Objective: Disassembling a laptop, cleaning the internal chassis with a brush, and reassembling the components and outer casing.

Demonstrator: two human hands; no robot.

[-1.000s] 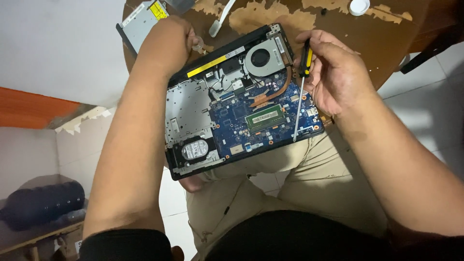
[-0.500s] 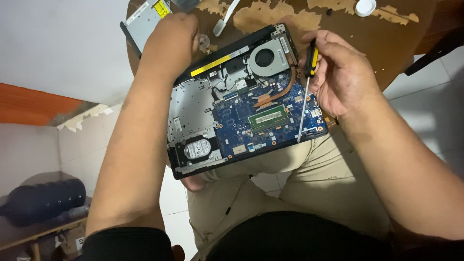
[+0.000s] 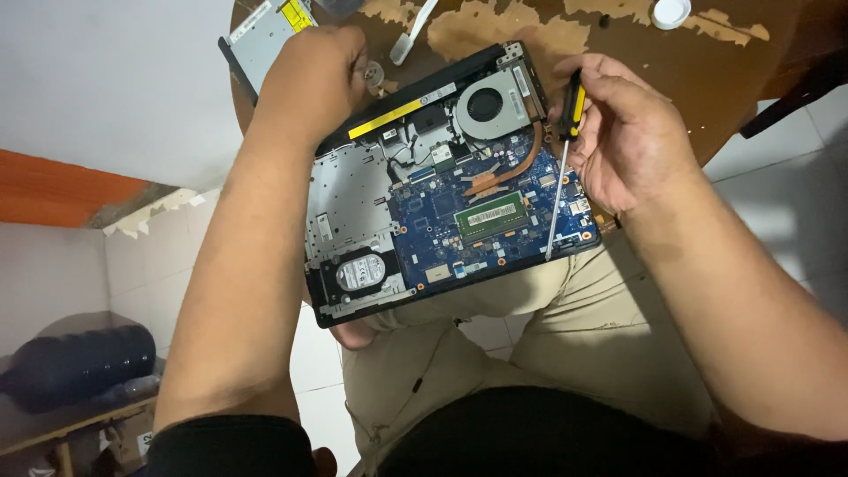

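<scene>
The opened laptop [image 3: 442,203], resting on the lap between both hands, is steadied at its far edge by the closed left hand [image 3: 314,79] while a screwdriver [image 3: 561,168], clamped in the right hand [image 3: 627,137], is judged to need seating on a near-edge screw.

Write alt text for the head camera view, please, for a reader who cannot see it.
A person's right hand holds a black-and-yellow screwdriver, tip down on the blue circuit board of an opened laptop resting on their lap and a worn brown table. The left hand presses the laptop's far corner.
</scene>
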